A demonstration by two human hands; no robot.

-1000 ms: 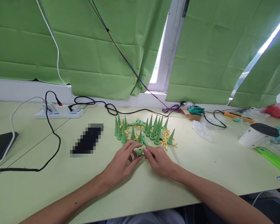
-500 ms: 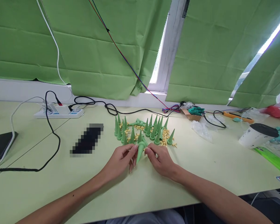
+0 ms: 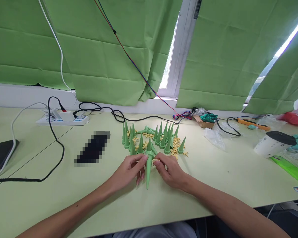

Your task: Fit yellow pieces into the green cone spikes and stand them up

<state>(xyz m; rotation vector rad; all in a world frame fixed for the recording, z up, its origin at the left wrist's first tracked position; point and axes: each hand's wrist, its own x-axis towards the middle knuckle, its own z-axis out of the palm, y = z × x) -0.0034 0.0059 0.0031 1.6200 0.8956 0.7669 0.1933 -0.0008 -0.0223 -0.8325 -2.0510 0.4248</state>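
Note:
A light green plastic cone [image 3: 148, 172] is between my hands, its pointed tip angled down toward me. My left hand [image 3: 131, 167] is closed on the cone's wide end from the left side. My right hand [image 3: 170, 168] pinches a small yellow piece [image 3: 155, 160] against the cone's right side; the fingers hide most of that piece. Right behind my hands stand several upright green cones [image 3: 164, 137] in loose groups. Small yellow pieces [image 3: 175, 150] lie in heaps among them, and some jointed green parts [image 3: 146, 129] rest at the back.
A blurred dark rectangle [image 3: 93, 147] lies left of my hands. A power strip [image 3: 63, 120] and black cable [image 3: 62, 155] are farther left. On the right are a lidded cup [image 3: 274, 144], a small cardboard box [image 3: 203, 123], plastic bags [image 3: 215, 138] and a bright green strip [image 3: 290, 170].
The cone has turned so that its tip points more straight down toward me and shows longer. My hands have stayed in nearly the same place.

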